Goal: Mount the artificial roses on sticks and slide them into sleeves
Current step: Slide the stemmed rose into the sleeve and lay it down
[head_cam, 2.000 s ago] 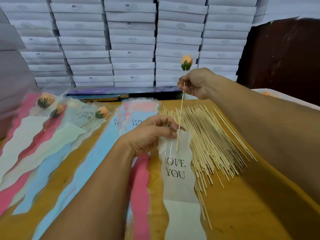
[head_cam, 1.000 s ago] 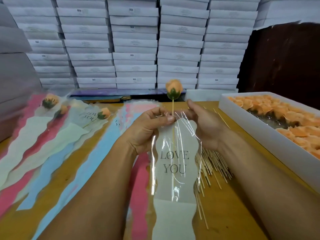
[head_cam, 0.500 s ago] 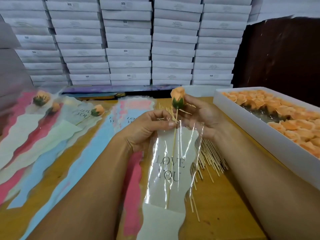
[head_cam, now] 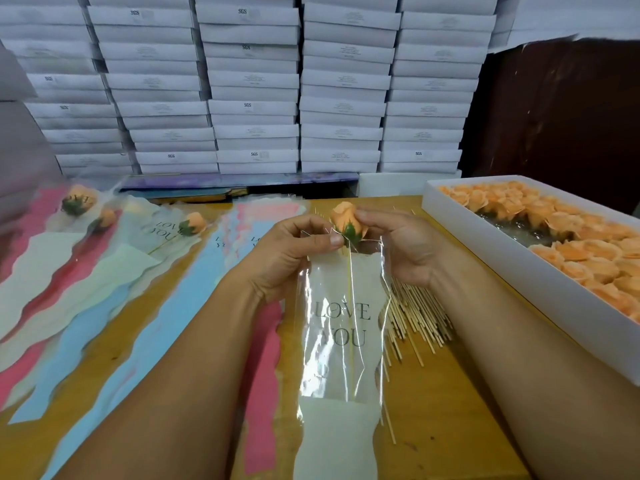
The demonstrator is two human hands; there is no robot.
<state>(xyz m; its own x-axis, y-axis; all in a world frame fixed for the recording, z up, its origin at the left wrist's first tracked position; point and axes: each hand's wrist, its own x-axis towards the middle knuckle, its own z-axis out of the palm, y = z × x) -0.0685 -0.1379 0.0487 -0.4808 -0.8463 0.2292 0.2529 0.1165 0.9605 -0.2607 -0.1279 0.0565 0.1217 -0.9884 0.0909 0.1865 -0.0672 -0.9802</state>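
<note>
An orange artificial rose (head_cam: 347, 220) with a green base sits on a thin wooden stick (head_cam: 350, 317) that runs down inside a clear sleeve (head_cam: 341, 344) printed "LOVE YOU". My left hand (head_cam: 294, 258) pinches the sleeve's top edge just left of the rose. My right hand (head_cam: 405, 247) holds the rose head from the right, fingertips on its petals. The rose sits at the sleeve's mouth. The sleeve's white lower part lies on the wooden table (head_cam: 446, 420).
A white box (head_cam: 512, 271) full of orange rose heads stands at the right. Loose sticks (head_cam: 415, 317) lie under my right wrist. Several pink, blue and white sleeves (head_cam: 104, 306) and finished roses (head_cam: 192, 225) cover the left. Stacked white boxes (head_cam: 256, 84) wall the back.
My right hand has pushed the stick down into the sleeve, so the rose dropped from well above the opening to its mouth. My left hand kept holding the sleeve's top.
</note>
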